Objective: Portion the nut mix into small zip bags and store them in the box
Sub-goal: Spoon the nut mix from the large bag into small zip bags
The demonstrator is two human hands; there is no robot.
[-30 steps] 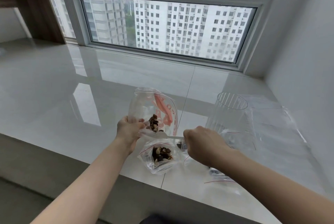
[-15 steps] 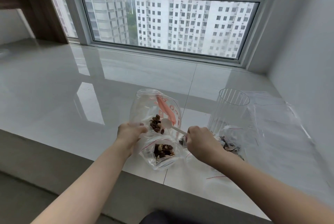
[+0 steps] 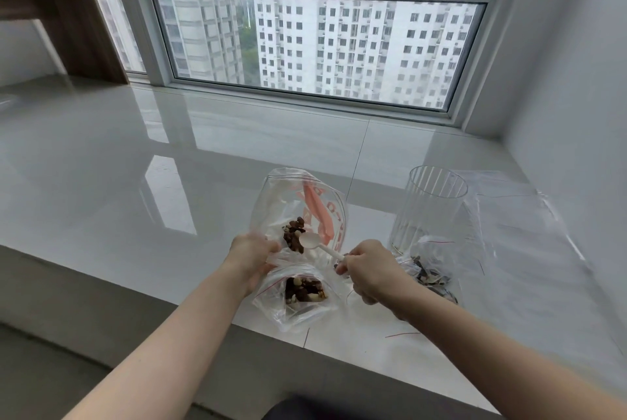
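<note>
A large clear bag with orange print (image 3: 298,205) stands on the white ledge, a clump of nut mix (image 3: 293,234) at its bottom. My left hand (image 3: 252,258) grips the bag's lower left side. My right hand (image 3: 364,270) pinches the handle of a white plastic spoon (image 3: 315,245), whose bowl lies against the nuts in the large bag. Just below, a small zip bag (image 3: 298,297) with a red seal line lies open with a portion of nuts inside. Another small bag with dark mix (image 3: 431,275) rests to the right.
A tall clear ribbed container (image 3: 429,212) stands right of my hands, with flat empty zip bags (image 3: 519,216) spread beside it against the white wall. The ledge's front edge (image 3: 203,314) runs under my forearms. A wide window is behind.
My right hand has lifted the spoon out of the small bag and carried its bowl up to the nuts in the large bag. My left hand keeps its hold.
</note>
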